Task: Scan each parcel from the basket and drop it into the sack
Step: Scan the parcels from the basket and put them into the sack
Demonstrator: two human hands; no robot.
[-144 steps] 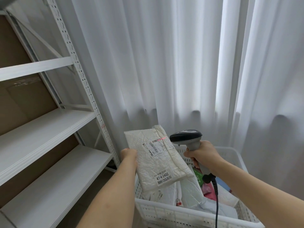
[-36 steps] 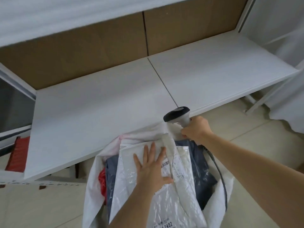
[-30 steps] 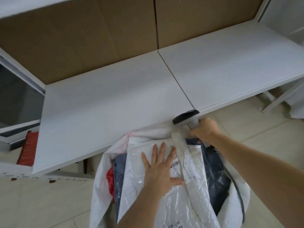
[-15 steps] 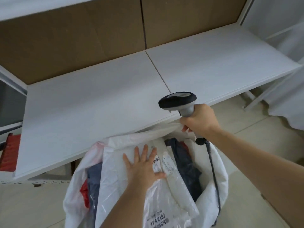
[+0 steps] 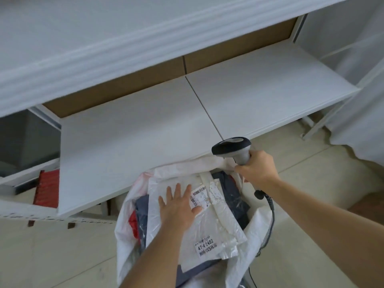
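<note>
White parcel [image 5: 209, 221] lying in sack [image 5: 124, 231], label reading "47-4-2402"; left hand [image 5: 178, 206] pressing it, fingers straight; right hand [image 5: 257, 169] fingers gripping scanner [image 5: 231, 147].

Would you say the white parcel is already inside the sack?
Partly: the white parcel lies in the sack's open mouth atop other parcels, the left hand pressing flat on it.

Shelving: white metal rack [image 5: 270, 84] spanned 9 to 2 o'clock, brown backing board [image 5: 128, 84] behind it; floor: pale beige tiles [image 5: 52, 252] from 3 round to 8 o'clock; curtain: white drape [image 5: 361, 113] at 3 o'clock; red ribbed item [image 5: 46, 187] at 9 o'clock; light: soft, even daylight
</note>
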